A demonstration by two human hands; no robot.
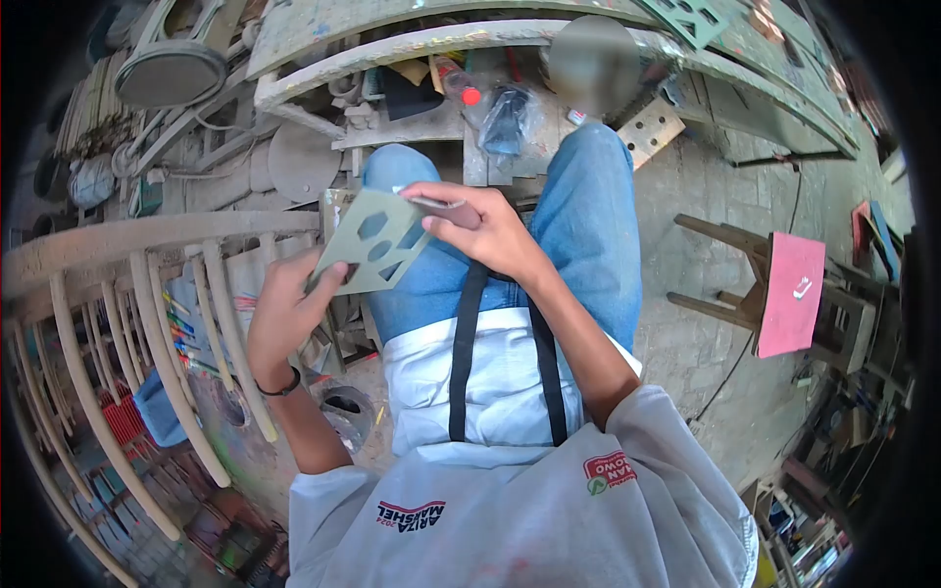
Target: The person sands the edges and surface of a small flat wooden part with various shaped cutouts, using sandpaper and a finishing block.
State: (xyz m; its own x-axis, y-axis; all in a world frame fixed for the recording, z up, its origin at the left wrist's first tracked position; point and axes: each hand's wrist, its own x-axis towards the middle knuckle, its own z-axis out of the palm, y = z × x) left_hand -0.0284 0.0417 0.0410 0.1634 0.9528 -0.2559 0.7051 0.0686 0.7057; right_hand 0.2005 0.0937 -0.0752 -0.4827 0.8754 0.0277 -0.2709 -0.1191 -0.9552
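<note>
A thin grey-green board (359, 257) with cut-out shapes, among them a hexagon and a round hole, is tilted above my thigh. My left hand (294, 309) grips its lower left edge, thumb on the face. At its upper right corner, my right hand (480, 227) is closed round a folded brownish piece (449, 211), which meets the board's edge. The exact make of the brownish piece is too small to tell.
A wooden rack with curved slats (147, 294) stands at the left. Ahead are a long workbench (392, 47) and a clear plastic bag (507, 120). A stool with a pink top (790, 294) stands at the right. Another green cut-out board (689, 18) lies on the bench.
</note>
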